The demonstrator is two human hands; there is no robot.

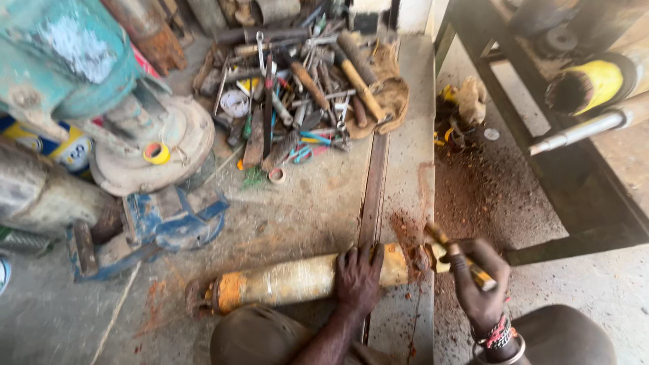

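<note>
Down low, lying across the dusty concrete floor (297, 203): a long cylinder of worn yellowish metal with a rusty end cap (284, 280), pressed flat under the left hand (357, 276). Palm and spread fingers laid over the top of it, holding it down, not wrapped round. Just right of that hold, the rust-stained open end of the cylinder, resting over a narrow dark steel rail (373, 189). Right hand (476, 280) clenched around a slim tool with a yellow and black handle (466, 260), tip set against that open end; kind of tool hard to tell. Beaded bracelets and a metal bangle (500, 338) on the right wrist. Reddish-brown rust dust (473, 196) scattered around and beyond the tool hand.

Left of the holding hand and a little farther up, a blue bench vise (159, 226) and a round grey machine base (155, 149) with a teal housing (67, 54) above it. Well beyond both hands, a heap of hand tools with wooden handles, wrenches and pliers (304, 88). Far right of the tool hand, a dark steel frame (541, 135) with a yellow-rimmed tube (595, 84) and a grey metal rod (581, 132).
</note>
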